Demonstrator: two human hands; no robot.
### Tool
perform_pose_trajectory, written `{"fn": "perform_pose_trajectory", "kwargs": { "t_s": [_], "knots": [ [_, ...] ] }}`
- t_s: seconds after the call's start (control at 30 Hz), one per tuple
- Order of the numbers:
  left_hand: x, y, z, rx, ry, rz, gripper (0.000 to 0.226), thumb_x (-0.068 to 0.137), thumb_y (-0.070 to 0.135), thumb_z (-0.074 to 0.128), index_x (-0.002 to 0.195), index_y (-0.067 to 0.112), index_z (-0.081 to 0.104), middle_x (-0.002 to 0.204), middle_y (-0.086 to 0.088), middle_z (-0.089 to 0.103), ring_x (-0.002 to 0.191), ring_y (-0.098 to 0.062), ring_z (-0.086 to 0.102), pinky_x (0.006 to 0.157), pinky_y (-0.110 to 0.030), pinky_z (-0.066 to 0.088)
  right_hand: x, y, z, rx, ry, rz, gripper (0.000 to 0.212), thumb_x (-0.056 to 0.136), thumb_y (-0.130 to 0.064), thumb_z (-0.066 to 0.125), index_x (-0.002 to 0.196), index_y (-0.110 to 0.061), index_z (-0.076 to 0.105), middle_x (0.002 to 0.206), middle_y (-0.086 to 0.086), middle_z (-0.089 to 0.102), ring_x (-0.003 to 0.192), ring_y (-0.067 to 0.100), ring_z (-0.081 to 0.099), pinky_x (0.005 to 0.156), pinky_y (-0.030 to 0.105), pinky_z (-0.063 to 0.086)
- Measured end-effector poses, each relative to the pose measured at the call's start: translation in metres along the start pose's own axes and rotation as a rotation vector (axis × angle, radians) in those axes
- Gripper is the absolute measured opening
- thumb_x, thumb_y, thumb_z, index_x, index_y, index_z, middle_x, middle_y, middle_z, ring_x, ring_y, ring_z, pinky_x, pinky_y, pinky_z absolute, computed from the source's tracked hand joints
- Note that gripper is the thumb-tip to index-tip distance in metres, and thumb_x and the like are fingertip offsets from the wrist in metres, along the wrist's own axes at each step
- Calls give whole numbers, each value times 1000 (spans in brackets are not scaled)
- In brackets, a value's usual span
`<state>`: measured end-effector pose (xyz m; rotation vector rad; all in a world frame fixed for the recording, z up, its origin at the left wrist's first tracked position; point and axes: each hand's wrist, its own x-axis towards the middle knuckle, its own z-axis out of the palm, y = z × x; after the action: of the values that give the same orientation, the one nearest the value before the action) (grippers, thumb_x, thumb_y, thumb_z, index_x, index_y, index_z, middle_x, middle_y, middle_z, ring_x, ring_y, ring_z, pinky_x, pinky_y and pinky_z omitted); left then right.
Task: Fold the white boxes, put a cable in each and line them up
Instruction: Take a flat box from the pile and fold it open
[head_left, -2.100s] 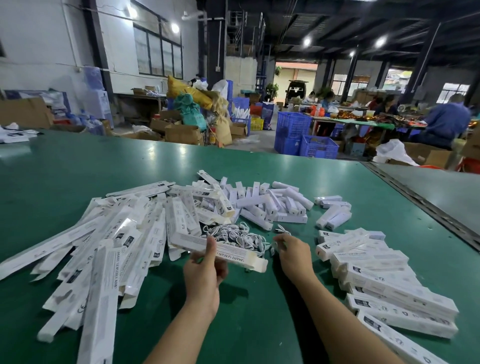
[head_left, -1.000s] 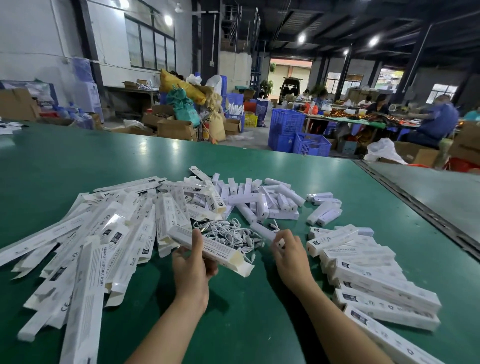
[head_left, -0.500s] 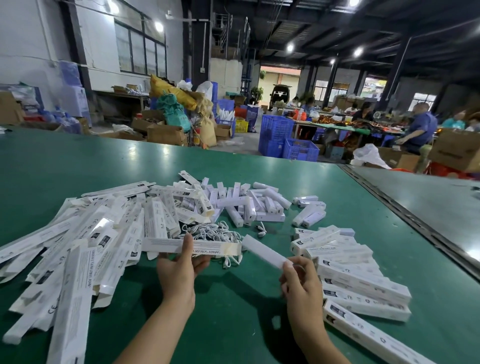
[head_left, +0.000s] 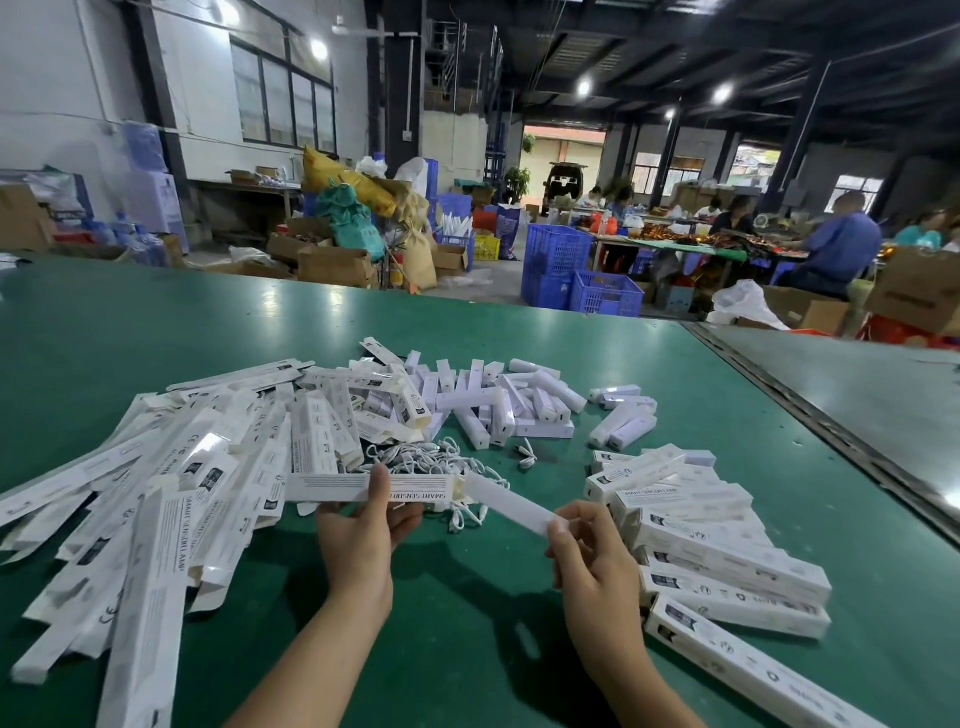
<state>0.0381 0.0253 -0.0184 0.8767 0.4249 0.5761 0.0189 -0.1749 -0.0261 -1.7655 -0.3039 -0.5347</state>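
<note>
Left hand (head_left: 363, 540): thumb on the upper face, fingers curled beneath, grasping a folded white box (head_left: 332, 487) near its middle. The box is held level above the green table (head_left: 156, 322), print facing up, open end flap toward the right.

Right hand (head_left: 589, 558): fingertips (head_left: 557, 529) pinch the near end of a plain white bar (head_left: 511, 503). The bar slants up and left, its far end at the box's open flap. Whether it has entered cannot be told.

Just behind the box: a tangle of white cables (head_left: 431, 460) on the table.

Left of the hands: a loose heap of flat box blanks (head_left: 208, 467), overlapping at mixed angles.

Right of the hands: closed boxes (head_left: 727, 566) lying side by side in a row, touching.

Further back: a pile of short white pieces (head_left: 498, 400); a few more (head_left: 623, 426) lie apart to its right.
</note>
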Motion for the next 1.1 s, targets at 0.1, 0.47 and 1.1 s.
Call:
{"fn": "perform_pose_trajectory", "kwargs": {
  "t_s": [0.1,0.47,1.1],
  "knots": [
    [0,0,-1,2,5,7,67,72,37,72,124,0,50,90,-12,69,54,-17,68,49,-24,57,0,-1,-2,-20,-34,-12,20,95,-15,60,87,-33,57,65,9,53,55,17,48,51,43,42],
    [-1,-3,-3,77,21,130,40,88,19,71,123,14,50,79,-3,73,53,-16,69,50,-24,57,-3,-12,-1,-99,-58,-150,19,92,-15,64,82,-28,55,58,-13,48,47,0,40,45,10,28],
    [-6,-3,-4,77,-157,-60,39,71,41,70,87,7,58,58,-1,69,52,-13,68,49,-23,56,10,-2,-7,401,23,342,11,94,-13,60,99,-8,52,70,9,54,57,14,49,57,28,43]
  ]
}}
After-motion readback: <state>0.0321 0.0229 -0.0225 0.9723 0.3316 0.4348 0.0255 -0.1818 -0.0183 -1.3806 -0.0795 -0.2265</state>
